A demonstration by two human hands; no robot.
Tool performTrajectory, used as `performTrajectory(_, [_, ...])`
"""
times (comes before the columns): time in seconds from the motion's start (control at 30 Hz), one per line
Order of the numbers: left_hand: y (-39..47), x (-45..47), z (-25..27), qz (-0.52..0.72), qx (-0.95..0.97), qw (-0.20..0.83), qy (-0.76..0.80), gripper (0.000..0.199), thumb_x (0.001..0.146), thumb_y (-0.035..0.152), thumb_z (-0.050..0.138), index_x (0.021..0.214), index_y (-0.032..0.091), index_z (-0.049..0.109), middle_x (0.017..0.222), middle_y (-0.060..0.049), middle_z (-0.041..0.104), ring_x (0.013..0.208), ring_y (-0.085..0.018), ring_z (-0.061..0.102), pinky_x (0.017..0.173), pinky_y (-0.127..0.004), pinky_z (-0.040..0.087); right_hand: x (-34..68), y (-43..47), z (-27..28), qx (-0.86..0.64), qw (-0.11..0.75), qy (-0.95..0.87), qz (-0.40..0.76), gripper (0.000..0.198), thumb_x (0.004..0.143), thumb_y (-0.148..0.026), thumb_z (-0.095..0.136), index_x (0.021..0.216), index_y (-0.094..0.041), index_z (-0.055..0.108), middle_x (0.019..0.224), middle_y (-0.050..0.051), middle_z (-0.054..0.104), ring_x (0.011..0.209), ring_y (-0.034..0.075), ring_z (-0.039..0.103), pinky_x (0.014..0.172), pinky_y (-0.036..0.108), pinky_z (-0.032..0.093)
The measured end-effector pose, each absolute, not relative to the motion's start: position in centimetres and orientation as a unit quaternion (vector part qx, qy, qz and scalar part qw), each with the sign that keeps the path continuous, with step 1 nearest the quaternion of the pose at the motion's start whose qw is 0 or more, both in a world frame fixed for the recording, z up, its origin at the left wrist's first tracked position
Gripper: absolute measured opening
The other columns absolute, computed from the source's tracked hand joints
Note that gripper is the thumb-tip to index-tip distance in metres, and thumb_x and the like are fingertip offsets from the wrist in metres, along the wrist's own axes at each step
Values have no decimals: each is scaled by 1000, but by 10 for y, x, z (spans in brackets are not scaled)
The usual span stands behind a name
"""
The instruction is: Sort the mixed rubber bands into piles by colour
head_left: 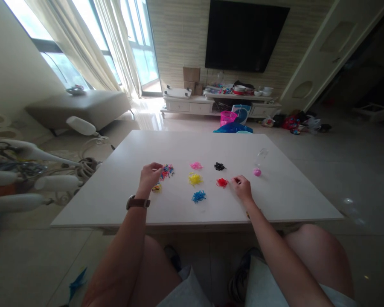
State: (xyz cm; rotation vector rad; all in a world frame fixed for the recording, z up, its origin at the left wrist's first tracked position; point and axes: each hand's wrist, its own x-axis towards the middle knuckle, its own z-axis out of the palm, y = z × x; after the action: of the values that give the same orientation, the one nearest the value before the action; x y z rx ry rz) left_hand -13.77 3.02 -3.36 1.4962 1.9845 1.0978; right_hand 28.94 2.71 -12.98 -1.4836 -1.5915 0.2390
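My left hand [150,175], with a watch on its wrist, is at the left edge of a mixed-colour pile [168,171] of small strips that look like rubber bands. Its thumb and fingers are pinched together; anything between them is too small to make out. Just right of a red pile [222,183], my right hand [242,186] is also closed in a pinch, its contents unclear. Between the hands lie a pink pile [196,165], a yellow pile [195,179], a blue pile [199,196] and a black pile [219,166].
On the white table [230,147], a pink ball-like thing [257,172] sits by a clear plastic item [262,154] at right. A small yellow-and-black item [156,187] lies below my left hand; another is partly hidden under my right forearm. A pink basket [228,117] stands beyond.
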Motion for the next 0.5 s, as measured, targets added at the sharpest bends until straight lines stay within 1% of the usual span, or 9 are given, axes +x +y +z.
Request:
performTrajectory(0.07, [23, -145, -44, 354, 543, 217, 730, 23, 73, 27, 65, 89, 16, 77, 87, -8, 78, 79, -20, 71, 70, -25, 51, 289, 26, -130, -601, 458, -649, 90, 22, 84, -33, 56, 67, -20, 63, 74, 4, 63, 67, 19, 57, 69, 32, 44])
performTrajectory(0.17, [19, -151, -59, 312, 542, 219, 749, 23, 72, 21, 66, 90, 16, 77, 91, -9, 78, 80, -20, 71, 70, -25, 50, 289, 26, -131, -598, 453, -656, 82, 22, 84, -32, 57, 67, -20, 62, 73, 4, 62, 66, 18, 56, 68, 32, 44])
performTrajectory(0.33, [23, -149, -78, 263, 590, 199, 737, 20, 73, 20, 68, 90, 17, 78, 95, -9, 78, 87, -21, 71, 78, -26, 50, 289, 27, -131, -597, 446, -663, 69, 22, 84, -31, 56, 66, -20, 61, 73, 4, 61, 66, 18, 56, 67, 31, 43])
performTrajectory(0.5, [29, -142, -86, 247, 617, 202, 719, 27, 72, 18, 68, 96, 17, 79, 94, -7, 77, 85, -20, 71, 80, -26, 51, 289, 26, -129, -596, 442, -668, 62, 21, 84, -30, 56, 66, -20, 61, 72, 3, 61, 65, 17, 55, 67, 31, 43])
